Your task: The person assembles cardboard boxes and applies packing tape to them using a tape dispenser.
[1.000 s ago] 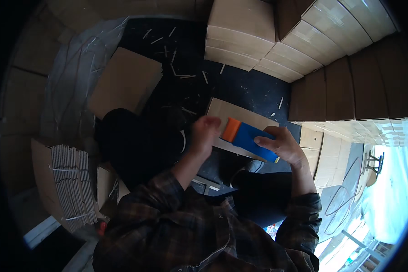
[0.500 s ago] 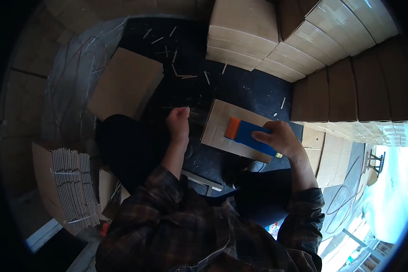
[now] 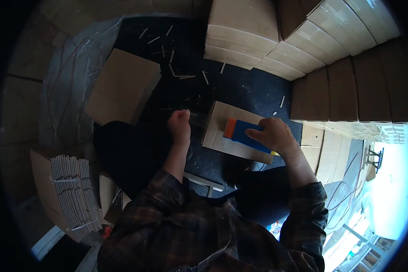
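My right hand (image 3: 279, 136) is wrapped round a flat blue tool (image 3: 251, 134) with an orange end and a bit of yellow at its near side. The tool lies over the top of a closed cardboard box (image 3: 220, 113) on the dark floor, its orange end towards the box's left half. My left hand (image 3: 180, 126) is closed in a fist to the left of that box, apart from it. I cannot tell whether its fingers hold anything.
A stack of flat cardboard (image 3: 122, 86) stands at the upper left, and a tied bundle of flattened cartons (image 3: 72, 195) at the lower left. Cardboard boxes (image 3: 242, 34) are piled at the back and right. Narrow strips (image 3: 172, 70) litter the dark floor (image 3: 249, 86).
My right hand and the blue tool have shifted slightly left over the box. My left hand stays closed, in nearly the same place. The view has tilted a little.
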